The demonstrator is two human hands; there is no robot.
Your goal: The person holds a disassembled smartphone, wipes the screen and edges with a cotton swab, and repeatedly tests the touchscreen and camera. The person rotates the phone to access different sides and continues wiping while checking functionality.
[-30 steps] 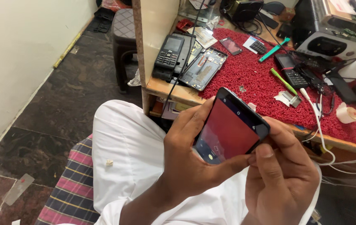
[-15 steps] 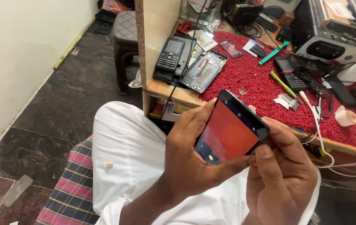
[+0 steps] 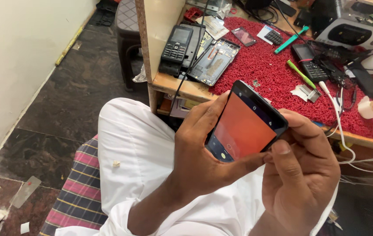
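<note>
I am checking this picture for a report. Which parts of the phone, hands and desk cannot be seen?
Head view only:
- Back of the phone: it faces away.
- Left hand palm: turned away.
- Right hand fingertips: behind the phone.
- Screen icons: too small.
- Desk right end: cut off by the edge.

My hands [image 3: 256, 175] closed round smartphone [image 3: 245, 124] above lap, air around them open. Ahead, workbench edge [image 3: 182, 85] close. Red mat [image 3: 273, 74] crowded: keypad phone [image 3: 175, 46], opened phone frame [image 3: 214, 61], green screwdriver [image 3: 300, 74], white cable [image 3: 337, 116] hanging off edge. Left, floor [image 3: 64, 100] open.
</note>
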